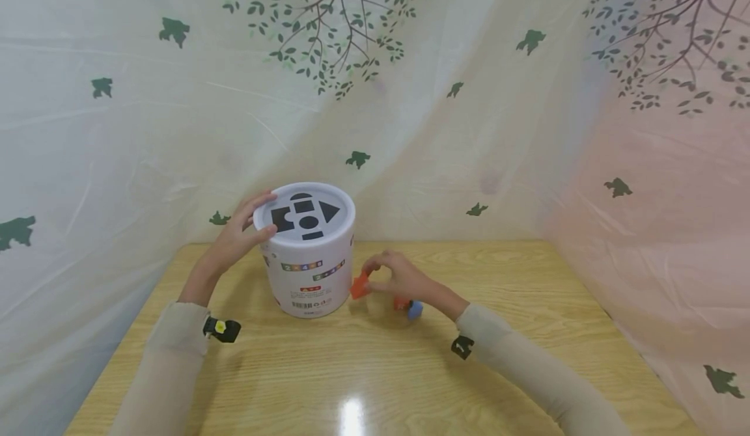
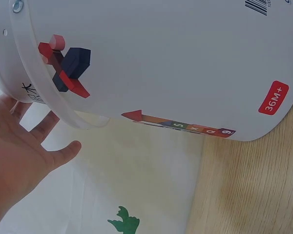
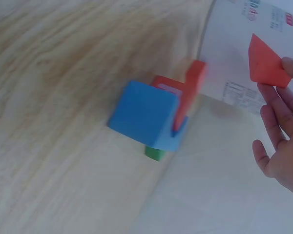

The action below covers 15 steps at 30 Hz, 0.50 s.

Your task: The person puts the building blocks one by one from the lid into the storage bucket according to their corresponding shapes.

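A white bucket (image 1: 307, 273) with shape-cut holes in its lid (image 1: 287, 239) stands upright on the table. My left hand (image 1: 234, 237) rests on the lid's left edge, fingers spread; in the left wrist view some fingertips pass out of sight behind the rim. To the right of the bucket, my right hand (image 1: 401, 276) pinches an orange-red wedge-shaped block (image 3: 266, 63) between thumb and fingers. Several blocks sit beyond it in the right wrist view: a blue block (image 3: 144, 109), an upright red block (image 3: 189, 92) and a small green block (image 3: 155, 153).
The wooden table (image 1: 351, 364) reaches back to a hanging cloth (image 1: 410, 163) printed with branches and green birds. The cloth also runs along the right side. A thin white handle (image 2: 41, 78) curves along the bucket's side below the rim.
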### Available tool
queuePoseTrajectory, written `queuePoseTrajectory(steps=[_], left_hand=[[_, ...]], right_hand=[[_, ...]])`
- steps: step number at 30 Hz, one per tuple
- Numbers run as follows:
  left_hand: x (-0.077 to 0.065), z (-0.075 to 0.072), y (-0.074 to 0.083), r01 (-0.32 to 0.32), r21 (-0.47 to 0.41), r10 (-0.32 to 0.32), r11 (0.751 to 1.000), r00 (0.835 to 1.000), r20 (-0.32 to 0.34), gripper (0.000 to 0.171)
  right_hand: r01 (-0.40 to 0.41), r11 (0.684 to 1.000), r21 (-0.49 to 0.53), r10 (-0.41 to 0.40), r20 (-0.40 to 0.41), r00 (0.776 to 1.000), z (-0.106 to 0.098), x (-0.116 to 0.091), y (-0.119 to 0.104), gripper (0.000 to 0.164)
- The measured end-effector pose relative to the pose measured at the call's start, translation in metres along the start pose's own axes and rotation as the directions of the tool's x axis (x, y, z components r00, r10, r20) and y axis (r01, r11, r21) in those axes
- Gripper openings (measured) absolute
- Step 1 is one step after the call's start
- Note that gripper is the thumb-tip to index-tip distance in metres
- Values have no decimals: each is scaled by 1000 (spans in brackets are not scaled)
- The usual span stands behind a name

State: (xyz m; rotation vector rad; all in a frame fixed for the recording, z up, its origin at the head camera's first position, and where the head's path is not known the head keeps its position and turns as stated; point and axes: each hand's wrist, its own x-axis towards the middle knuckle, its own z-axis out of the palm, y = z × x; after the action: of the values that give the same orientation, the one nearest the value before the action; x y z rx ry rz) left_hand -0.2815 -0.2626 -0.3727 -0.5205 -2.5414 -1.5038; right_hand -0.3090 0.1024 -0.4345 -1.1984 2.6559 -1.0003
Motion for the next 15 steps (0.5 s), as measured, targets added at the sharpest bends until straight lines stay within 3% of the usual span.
queuePoseTrajectory(steps=[9,15], left_hand=[[-1,-1,0,2,2,-2,1000,1000,2,71],[-1,-1,0,7,6,-7,1000,1000,0,72]], right_hand=[[96,995,15,-92,-145,985,-21,-2,-12,32],[81,996,41,-70,-221,973,-43,4,-21,32]])
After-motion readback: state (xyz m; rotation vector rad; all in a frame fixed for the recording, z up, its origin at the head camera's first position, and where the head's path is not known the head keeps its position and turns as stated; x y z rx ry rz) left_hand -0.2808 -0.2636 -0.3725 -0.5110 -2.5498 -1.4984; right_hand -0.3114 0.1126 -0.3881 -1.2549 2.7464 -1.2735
